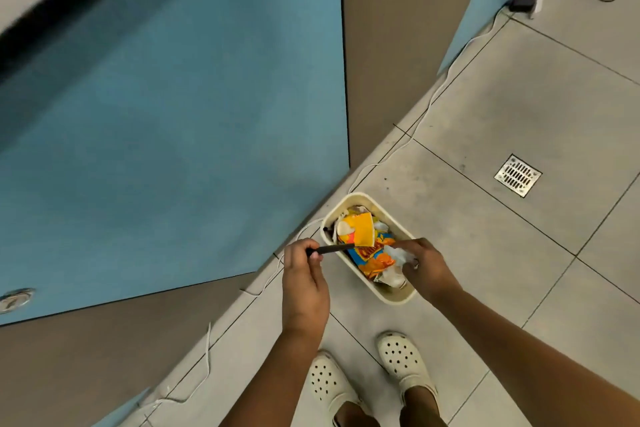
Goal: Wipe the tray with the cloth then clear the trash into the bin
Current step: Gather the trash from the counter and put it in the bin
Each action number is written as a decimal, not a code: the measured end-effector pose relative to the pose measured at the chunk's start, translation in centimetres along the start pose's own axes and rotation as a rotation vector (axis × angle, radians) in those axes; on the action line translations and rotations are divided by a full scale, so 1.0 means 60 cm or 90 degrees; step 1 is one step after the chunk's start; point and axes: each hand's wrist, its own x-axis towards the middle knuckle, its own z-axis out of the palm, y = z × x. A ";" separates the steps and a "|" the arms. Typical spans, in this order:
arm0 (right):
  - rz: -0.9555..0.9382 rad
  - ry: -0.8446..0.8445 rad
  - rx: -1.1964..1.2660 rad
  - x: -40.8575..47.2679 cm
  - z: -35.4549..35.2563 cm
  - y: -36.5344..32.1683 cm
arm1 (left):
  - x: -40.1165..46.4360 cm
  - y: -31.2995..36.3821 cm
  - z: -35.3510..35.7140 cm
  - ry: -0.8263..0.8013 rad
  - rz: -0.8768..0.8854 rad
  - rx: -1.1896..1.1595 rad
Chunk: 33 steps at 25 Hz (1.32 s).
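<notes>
Already over the cream rectangular plastic bin [398,296] on the grey tiled floor [519,107], we had our left hand [304,274] curled round a thin dark stick-like handle [334,248] and our right hand [427,269] closed on a crumpled white wad [401,255], which could have been tissue or wrapper; we could not tell which. The fingers [313,255] of the left hand pinched the handle near its end, so its tip reached over the rim toward the yellow and orange snack wrappers [363,236] heaped inside. The bin looked nearly full, with the wrappers standing about level with the rim, and that seemed the main risk: anything let go from the right hand might have sat on the pile and slid over the near edge onto the floor beside our white perforated clogs [403,360]. A push with the handle might equally have tipped a light wrapper out, or nudged the bin, which stood just beside a thin white cable [426,121] trailing along the blue panel [173,114]. Neither tray nor cloth was in view, so we could not judge the wiping.
</notes>
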 end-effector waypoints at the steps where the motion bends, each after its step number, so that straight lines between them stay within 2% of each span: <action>1: -0.002 -0.004 -0.004 0.012 0.008 0.011 | 0.010 -0.012 0.015 -0.018 0.016 0.039; 8: -0.030 -0.017 -0.128 0.087 0.063 0.061 | 0.059 -0.068 0.099 -0.172 0.070 0.315; 11: -0.034 -0.044 -0.168 0.120 0.089 0.075 | 0.074 -0.081 0.130 -0.180 0.103 0.370; 14: -0.057 -0.110 -0.210 0.156 0.114 0.076 | 0.098 -0.093 0.149 -0.154 0.180 0.362; 17: -0.108 -0.164 -0.393 0.174 0.130 0.087 | 0.113 -0.100 0.153 -0.167 0.129 0.304; 20: -0.134 -0.206 -0.515 0.187 0.143 0.108 | 0.116 -0.104 0.143 -0.111 0.189 0.217; 22: -0.105 -0.216 -0.503 0.199 0.148 0.116 | 0.115 -0.104 0.136 -0.106 0.221 0.188; 28: -0.032 -0.215 -0.468 0.218 0.175 0.130 | 0.092 -0.107 0.148 -0.250 0.187 0.319; 30: -0.026 -0.214 -0.443 0.220 0.174 0.130 | 0.103 -0.101 0.151 -0.240 0.191 0.284; 33: -0.011 -0.227 -0.363 0.225 0.166 0.134 | 0.119 -0.092 0.134 -0.172 0.205 0.163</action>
